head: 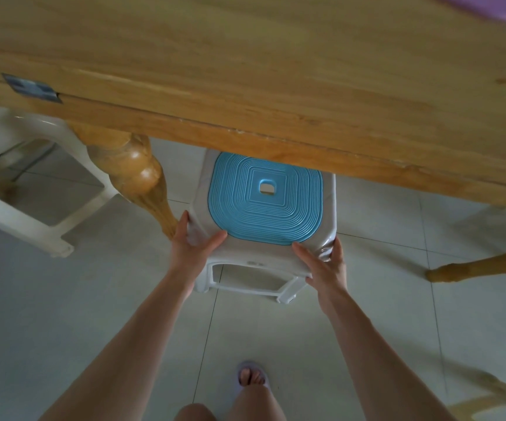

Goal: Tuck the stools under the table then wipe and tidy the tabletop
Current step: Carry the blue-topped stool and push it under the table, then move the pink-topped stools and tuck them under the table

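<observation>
A white plastic stool with a blue ribbed seat [265,196] stands on the tiled floor, its far part hidden beneath the edge of the wooden table [245,71]. My left hand [192,241] grips the stool's near left corner, thumb on top and fingers round the side. At the near right corner my right hand [326,262] holds the rim the same way. A second white stool [30,183] stands at the left, partly under the table behind a turned table leg [136,174].
A purple object [488,6] lies on the tabletop at the far right. Another wooden leg [482,265] reaches in from the right, and more wood shows at the bottom right corner. My sandalled foot [251,376] stands on the pale floor tiles below the stool.
</observation>
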A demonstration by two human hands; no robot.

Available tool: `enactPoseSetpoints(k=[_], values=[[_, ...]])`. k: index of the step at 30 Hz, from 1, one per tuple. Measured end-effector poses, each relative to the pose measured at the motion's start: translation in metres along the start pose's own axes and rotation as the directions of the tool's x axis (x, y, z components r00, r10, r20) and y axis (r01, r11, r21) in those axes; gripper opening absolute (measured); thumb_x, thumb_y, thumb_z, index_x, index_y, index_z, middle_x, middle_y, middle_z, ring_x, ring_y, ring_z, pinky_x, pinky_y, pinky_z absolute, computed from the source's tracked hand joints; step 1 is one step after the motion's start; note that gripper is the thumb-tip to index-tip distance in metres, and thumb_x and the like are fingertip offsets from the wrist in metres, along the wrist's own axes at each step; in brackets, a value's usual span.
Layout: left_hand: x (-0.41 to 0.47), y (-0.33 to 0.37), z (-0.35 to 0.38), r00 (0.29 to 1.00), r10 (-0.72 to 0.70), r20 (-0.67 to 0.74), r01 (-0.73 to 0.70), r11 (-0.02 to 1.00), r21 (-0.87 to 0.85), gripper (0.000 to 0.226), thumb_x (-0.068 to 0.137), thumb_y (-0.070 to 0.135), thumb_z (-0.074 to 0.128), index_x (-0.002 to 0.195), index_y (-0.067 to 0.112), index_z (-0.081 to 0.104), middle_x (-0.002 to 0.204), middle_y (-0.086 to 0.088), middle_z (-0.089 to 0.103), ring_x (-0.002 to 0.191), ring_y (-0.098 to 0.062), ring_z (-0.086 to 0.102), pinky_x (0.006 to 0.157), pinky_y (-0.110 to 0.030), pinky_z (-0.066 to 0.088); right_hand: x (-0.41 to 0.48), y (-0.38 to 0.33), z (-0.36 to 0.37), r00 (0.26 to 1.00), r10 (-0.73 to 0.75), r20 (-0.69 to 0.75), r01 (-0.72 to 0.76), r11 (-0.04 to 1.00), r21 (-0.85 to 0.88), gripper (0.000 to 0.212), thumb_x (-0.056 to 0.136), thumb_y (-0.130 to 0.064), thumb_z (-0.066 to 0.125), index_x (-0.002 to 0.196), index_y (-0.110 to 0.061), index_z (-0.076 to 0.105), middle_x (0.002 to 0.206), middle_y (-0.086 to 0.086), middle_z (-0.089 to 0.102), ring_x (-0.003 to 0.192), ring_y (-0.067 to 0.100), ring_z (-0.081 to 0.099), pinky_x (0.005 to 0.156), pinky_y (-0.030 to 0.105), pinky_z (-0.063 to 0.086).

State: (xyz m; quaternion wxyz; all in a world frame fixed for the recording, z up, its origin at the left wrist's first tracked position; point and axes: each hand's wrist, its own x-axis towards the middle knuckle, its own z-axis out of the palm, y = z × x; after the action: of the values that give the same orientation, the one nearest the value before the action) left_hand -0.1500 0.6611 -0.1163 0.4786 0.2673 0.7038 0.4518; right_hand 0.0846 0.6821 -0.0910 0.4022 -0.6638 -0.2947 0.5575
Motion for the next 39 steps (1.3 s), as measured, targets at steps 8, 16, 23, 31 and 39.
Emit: enactPoseSetpoints(k=[8, 16, 23, 31, 39], values=[[-0.001, 0.003, -0.001, 0.999, -0.018, 0.027, 0.018, 1.0, -0.009, 0.105, 0.057, 0.044, 0.084, 0.145, 0.027, 0.029, 0.143, -0.003, 0.045, 0.128, -0.025, 0.046, 0.105, -0.047, 0.04, -0.001, -0.001, 0.001, 1.0, 0.008, -0.004, -0.008, 1.0, -0.013, 0.048, 0.072, -0.015, 0.082, 0.102, -0.033, 0.048, 0.085, -0.014, 0.064, 0.067, -0.004, 0.063, 0.06, 0.023, 0.046], [-0.001, 0.005, -0.003, 0.999, -0.027, 0.038, 0.025, 0.999, 0.035, 0.103, 0.061, 0.042, 0.083, 0.146, 0.026, 0.026, 0.144, -0.002, 0.043, 0.13, -0.025, 0.043, 0.107, -0.049, 0.037, 0.0, 0.001, 0.001, 1.0, 0.012, -0.001, -0.012, 1.0, -0.018, 0.053, 0.072, -0.017, 0.082, 0.108, -0.029, 0.047, 0.087, -0.012, 0.064, 0.075, 0.001, 0.062, 0.062, 0.024, 0.045], [-0.021, 0.024, -0.013, 0.999, -0.04, 0.037, 0.037, 0.996, 0.085, 0.094, 0.065, 0.044, 0.081, 0.142, 0.019, 0.034, 0.143, -0.006, 0.045, 0.133, -0.023, 0.039, 0.11, -0.048, 0.033, -0.021, -0.011, 0.001, 0.999, 0.008, -0.033, -0.014, 0.979, -0.201, 0.089, 0.071, -0.027, 0.083, 0.144, -0.026, 0.032, 0.131, -0.004, 0.05, 0.119, 0.016, 0.051, 0.101, 0.037, 0.041], [-0.115, 0.115, -0.065, 0.991, -0.131, -0.035, 0.132, 0.991, 0.026, 0.068, 0.077, 0.028, 0.075, 0.137, 0.024, 0.042, 0.141, -0.008, 0.044, 0.13, -0.021, 0.041, 0.099, -0.033, 0.035, -0.124, -0.088, 0.014, 0.996, 0.063, 0.063, -0.035, 0.925, -0.379, 0.074, 0.08, -0.029, 0.075, 0.144, -0.025, 0.037, 0.147, 0.006, 0.041, 0.135, 0.016, 0.037, 0.108, 0.036, 0.035], [-0.179, 0.206, -0.155, 0.981, -0.154, -0.119, 0.144, 0.986, -0.089, 0.07, 0.076, 0.027, 0.077, 0.138, 0.025, 0.043, 0.138, -0.011, 0.046, 0.123, -0.016, 0.046, 0.088, -0.027, 0.036, -0.22, -0.181, 0.08, 0.973, 0.04, 0.226, 0.059, 0.907, -0.416, 0.071, 0.083, -0.028, 0.073, 0.145, -0.023, 0.038, 0.147, 0.0, 0.042, 0.132, 0.016, 0.041, 0.103, 0.032, 0.036]])
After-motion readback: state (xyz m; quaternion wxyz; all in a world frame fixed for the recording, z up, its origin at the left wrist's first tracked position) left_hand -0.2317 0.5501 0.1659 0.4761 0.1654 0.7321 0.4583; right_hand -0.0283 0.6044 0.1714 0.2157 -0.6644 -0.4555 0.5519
